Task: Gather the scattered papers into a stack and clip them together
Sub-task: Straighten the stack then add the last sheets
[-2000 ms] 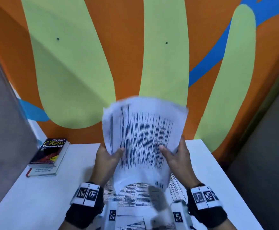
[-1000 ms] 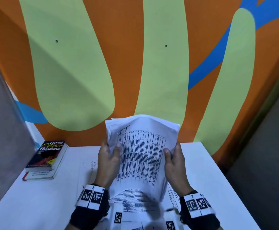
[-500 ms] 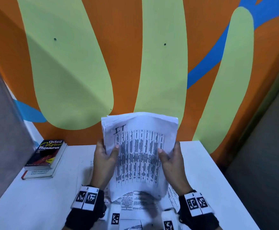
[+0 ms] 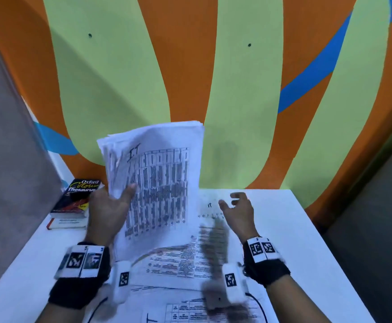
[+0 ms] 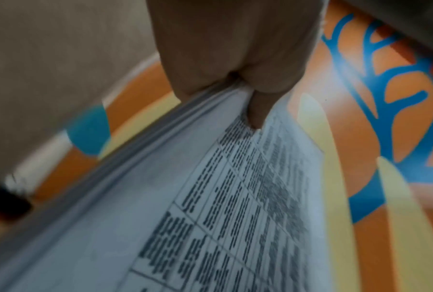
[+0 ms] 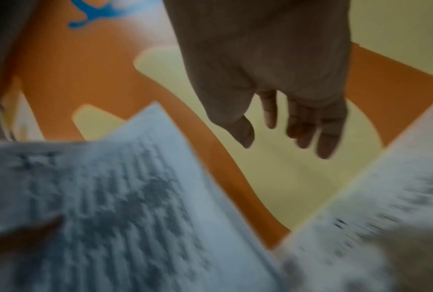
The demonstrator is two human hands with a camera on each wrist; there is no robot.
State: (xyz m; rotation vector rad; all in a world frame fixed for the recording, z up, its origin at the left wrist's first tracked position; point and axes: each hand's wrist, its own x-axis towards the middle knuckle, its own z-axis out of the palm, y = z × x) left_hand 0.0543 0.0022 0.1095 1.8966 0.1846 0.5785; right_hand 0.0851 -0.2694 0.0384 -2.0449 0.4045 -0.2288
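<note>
**Q:** Where are the papers, and who has them?

**A:** The gathered sheaf of papers (image 4: 154, 183) stands nearly upright above the white table (image 4: 302, 229), tilted toward eleven o'clock. Only the left hand (image 4: 107, 213) holds it, thumb pressed on the printed front and fingers hidden behind, pinching its left edge. The right hand (image 4: 238, 210) hovers at three o'clock of the sheaf, apart from it, fingers loosely spread and holding nothing.

**Q:** Is everything collected?

**A:** No. Loose printed sheets (image 4: 181, 266) lie flat on the table at six o'clock of the sheaf, and another sheet (image 4: 210, 209) lies just under the right hand. A stack of books (image 4: 76, 203) sits at nine o'clock.

**Q:** So which step is this?

**A:** Gathering, by my reading, not clipping. I see no clip in any view.

**Q:** What does the next move need?

**A:** Probably the free hand lifting a flat sheet by its edge, then adding it to the sheaf without loosening the one-handed pinch, since the pages could fan apart.
</note>
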